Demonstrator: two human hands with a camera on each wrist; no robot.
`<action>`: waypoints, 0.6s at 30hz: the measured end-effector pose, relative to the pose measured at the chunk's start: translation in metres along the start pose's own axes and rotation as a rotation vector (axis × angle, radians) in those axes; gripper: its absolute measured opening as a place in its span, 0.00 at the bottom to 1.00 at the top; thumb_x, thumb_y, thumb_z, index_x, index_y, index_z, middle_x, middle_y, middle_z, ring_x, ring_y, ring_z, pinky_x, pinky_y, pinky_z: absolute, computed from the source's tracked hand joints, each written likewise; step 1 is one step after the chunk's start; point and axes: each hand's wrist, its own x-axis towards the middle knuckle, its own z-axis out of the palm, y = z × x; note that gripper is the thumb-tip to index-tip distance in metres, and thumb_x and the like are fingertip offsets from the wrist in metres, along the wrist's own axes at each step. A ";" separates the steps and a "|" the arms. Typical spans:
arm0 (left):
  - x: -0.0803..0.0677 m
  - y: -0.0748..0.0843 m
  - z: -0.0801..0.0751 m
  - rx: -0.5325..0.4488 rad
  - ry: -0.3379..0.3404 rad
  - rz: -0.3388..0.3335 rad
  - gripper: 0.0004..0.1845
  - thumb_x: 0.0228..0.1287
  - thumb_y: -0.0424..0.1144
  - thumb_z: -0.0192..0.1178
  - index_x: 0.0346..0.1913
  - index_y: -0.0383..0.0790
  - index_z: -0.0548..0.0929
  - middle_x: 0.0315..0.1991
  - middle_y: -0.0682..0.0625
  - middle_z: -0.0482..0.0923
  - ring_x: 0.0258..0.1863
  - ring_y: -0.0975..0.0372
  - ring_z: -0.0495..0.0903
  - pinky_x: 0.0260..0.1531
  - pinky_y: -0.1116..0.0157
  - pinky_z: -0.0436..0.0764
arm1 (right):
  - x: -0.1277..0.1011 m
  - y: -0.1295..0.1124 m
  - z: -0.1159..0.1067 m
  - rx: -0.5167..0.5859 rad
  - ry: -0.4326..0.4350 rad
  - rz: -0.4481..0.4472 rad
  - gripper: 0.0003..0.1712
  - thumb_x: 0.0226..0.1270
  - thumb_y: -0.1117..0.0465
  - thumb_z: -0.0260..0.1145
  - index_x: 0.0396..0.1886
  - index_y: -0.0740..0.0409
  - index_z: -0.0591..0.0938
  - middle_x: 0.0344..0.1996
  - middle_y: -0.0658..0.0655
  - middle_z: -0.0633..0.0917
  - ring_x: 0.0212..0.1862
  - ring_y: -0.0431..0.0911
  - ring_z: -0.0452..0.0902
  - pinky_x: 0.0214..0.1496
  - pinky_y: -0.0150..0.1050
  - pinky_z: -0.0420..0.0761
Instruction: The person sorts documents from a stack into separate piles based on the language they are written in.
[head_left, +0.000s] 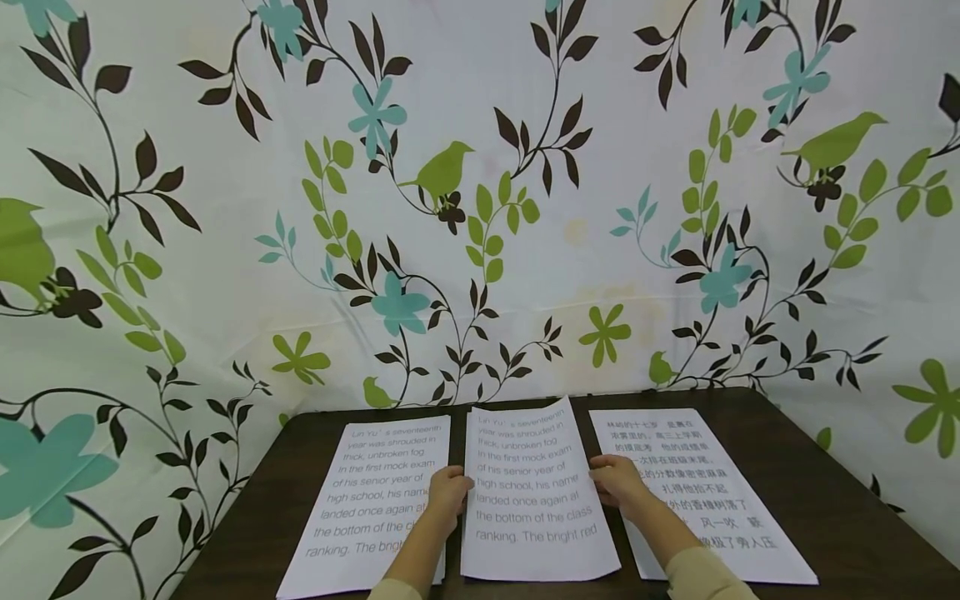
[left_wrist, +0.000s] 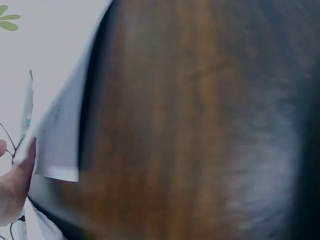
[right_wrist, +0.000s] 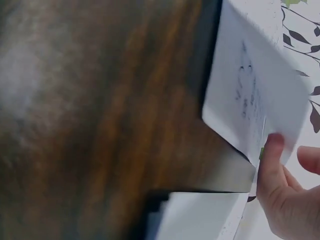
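A white sheet of paper (head_left: 525, 500) printed with English text is held between my two hands, its top right corner curling up. My left hand (head_left: 448, 493) pinches its left edge about halfway up, while my right hand (head_left: 618, 483) pinches the right edge. In the left wrist view the thumb of the left hand (left_wrist: 17, 182) lies along the paper (left_wrist: 60, 140), which hangs over the brown table. From the right wrist view, the right hand (right_wrist: 285, 190) grips the bent sheet (right_wrist: 250, 85) near its edge. Most other fingers are hidden behind the paper.
To the left lies a stack of paper (head_left: 375, 500) with the same English text, partly behind the left forearm. At right, paper with Chinese text (head_left: 720, 492) lies under the right forearm. The dark wooden table (head_left: 247, 517) meets a floral cloth backdrop (head_left: 480, 333).
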 end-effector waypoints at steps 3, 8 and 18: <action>-0.001 -0.006 0.001 0.040 -0.017 0.010 0.21 0.48 0.25 0.51 0.48 0.19 0.68 0.35 0.38 0.74 0.33 0.51 0.75 0.34 0.57 0.75 | 0.000 0.005 0.001 -0.011 -0.027 -0.005 0.21 0.56 0.70 0.53 0.49 0.77 0.67 0.29 0.61 0.77 0.28 0.48 0.76 0.31 0.41 0.77; -0.005 -0.011 0.002 0.072 -0.029 0.038 0.17 0.46 0.23 0.50 0.43 0.20 0.72 0.25 0.45 0.75 0.24 0.58 0.76 0.24 0.63 0.76 | -0.003 0.012 0.002 -0.046 -0.049 -0.011 0.18 0.55 0.70 0.54 0.45 0.78 0.69 0.26 0.59 0.78 0.27 0.47 0.75 0.30 0.40 0.77; -0.008 0.001 -0.006 0.084 -0.024 0.021 0.18 0.47 0.24 0.50 0.45 0.20 0.71 0.27 0.45 0.75 0.25 0.58 0.76 0.26 0.64 0.76 | -0.002 0.009 0.006 -0.063 -0.029 -0.024 0.18 0.53 0.71 0.54 0.44 0.77 0.71 0.26 0.57 0.78 0.26 0.45 0.75 0.28 0.39 0.77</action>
